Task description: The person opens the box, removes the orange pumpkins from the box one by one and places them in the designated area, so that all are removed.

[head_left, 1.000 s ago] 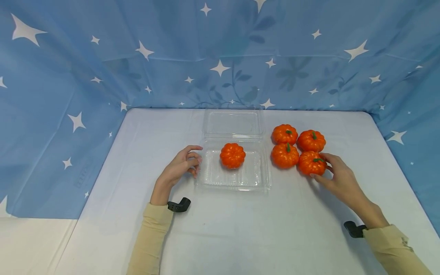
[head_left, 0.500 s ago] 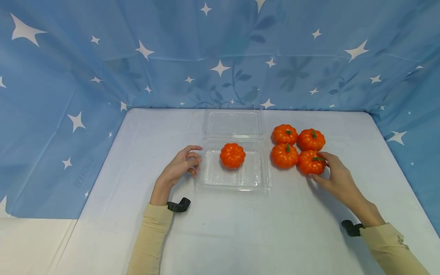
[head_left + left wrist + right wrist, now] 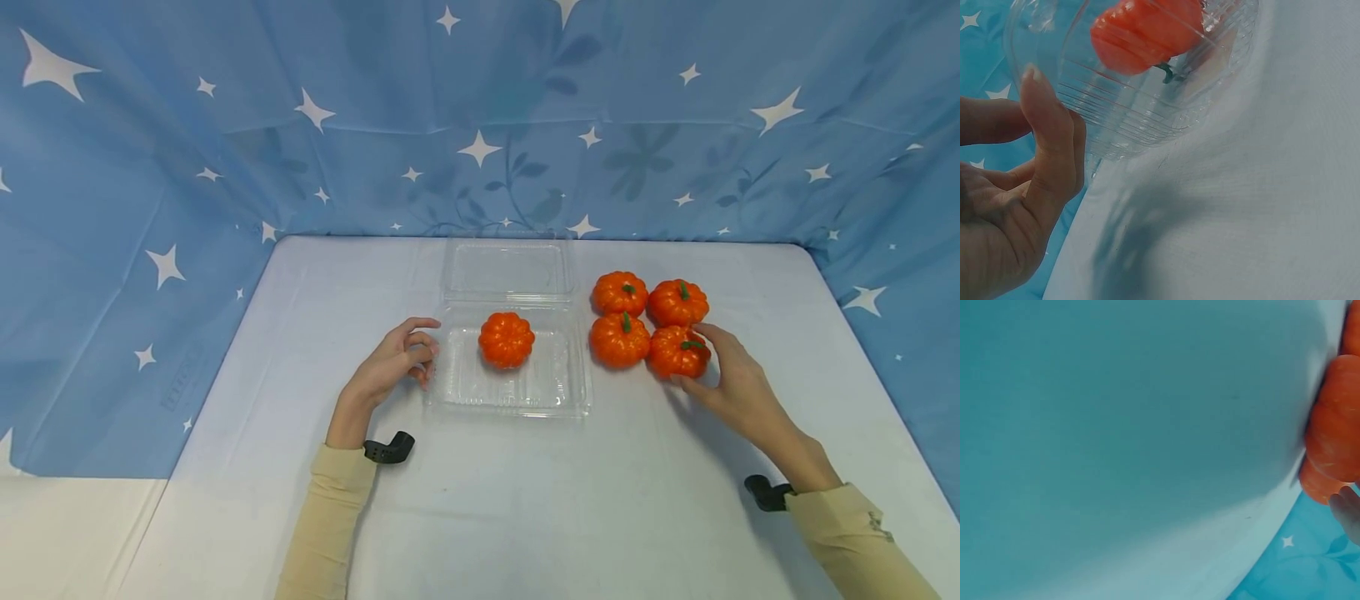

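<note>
A clear plastic clamshell box [image 3: 510, 412] lies with its lid [image 3: 508, 271] folded back on the white table. One orange toy pumpkin [image 3: 506, 340] sits in its base. At the left wall of the box, my left hand [image 3: 390, 358] touches the edge with loosely bent fingers; the left wrist view has these fingers [image 3: 1054, 144] beside the ribbed plastic. Right of the box, my right hand [image 3: 738, 383] holds the front right pumpkin [image 3: 675, 354] between thumb and fingers. Only a fingertip [image 3: 1347, 515] and parts of pumpkins [image 3: 1335, 425] show in the right wrist view.
Three more orange pumpkins cluster against the held one: front left [image 3: 619, 342], back left [image 3: 619, 293] and back right [image 3: 678, 302]. A blue star-patterned curtain [image 3: 360, 167] rises behind the table [image 3: 510, 517] and along both sides.
My right hand has shifted slightly forward and left and closed in around the front right pumpkin, which moved a little with it. The left hand and the box stay put.
</note>
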The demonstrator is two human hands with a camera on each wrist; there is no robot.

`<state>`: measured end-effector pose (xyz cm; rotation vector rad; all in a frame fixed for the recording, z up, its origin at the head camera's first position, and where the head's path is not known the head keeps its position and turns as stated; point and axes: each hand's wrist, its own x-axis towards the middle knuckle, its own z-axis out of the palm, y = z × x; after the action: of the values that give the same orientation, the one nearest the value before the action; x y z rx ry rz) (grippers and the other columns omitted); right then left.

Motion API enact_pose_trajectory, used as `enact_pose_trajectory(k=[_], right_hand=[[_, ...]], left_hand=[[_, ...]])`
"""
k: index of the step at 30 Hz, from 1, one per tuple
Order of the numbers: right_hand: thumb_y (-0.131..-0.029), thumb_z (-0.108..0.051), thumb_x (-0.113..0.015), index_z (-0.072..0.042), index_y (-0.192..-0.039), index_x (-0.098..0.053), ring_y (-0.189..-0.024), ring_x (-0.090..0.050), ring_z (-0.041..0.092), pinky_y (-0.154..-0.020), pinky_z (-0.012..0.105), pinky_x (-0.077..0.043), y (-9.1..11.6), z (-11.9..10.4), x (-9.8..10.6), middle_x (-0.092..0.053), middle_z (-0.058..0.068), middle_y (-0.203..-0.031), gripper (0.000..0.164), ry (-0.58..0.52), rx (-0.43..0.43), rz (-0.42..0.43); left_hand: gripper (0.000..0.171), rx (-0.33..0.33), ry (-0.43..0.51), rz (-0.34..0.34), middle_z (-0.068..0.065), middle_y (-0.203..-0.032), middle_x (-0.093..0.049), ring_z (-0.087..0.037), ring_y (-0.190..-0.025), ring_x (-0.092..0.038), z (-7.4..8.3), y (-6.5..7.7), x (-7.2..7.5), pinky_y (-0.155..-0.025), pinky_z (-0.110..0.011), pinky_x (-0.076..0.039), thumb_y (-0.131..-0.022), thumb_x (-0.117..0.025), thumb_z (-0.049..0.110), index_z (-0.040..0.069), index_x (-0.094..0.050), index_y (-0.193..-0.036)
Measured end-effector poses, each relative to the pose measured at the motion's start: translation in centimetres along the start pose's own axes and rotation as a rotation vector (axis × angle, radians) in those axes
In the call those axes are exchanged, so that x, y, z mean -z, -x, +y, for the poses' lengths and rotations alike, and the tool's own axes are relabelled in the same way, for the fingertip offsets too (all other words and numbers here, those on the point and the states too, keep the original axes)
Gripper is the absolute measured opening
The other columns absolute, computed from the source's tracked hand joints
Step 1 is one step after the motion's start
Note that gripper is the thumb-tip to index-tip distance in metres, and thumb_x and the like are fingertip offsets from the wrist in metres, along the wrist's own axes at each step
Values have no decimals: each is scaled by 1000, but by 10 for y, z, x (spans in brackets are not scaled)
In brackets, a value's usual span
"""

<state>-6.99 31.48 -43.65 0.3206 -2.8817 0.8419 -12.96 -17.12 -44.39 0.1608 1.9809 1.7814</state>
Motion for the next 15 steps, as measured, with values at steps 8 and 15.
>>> enact_pose_trajectory(k=[8, 15], right_hand=[[-76, 1, -88, 9, -143, -45, -125, -49, 50, -96, 72, -44, -8, -14, 1, -50, 32, -138, 80, -12, 95, 72], [-77, -2, -88, 5, -143, -46, -122, -51, 47, -96, 71, -46, -19, -34, -1, -52, 29, -137, 78, -12, 127, 79]], left_hand=[[53, 0, 4, 0, -23, -105, -55, -18, -65, -57, 2, 1, -1, -57, -30, -55, -101, -52, 2, -2, -36, -151], [53, -3, 1, -4, -23, -106, -55, -18, -64, -57, 3, 1, -1, -58, -30, -55, -101, -51, 2, -2, -35, -152]])
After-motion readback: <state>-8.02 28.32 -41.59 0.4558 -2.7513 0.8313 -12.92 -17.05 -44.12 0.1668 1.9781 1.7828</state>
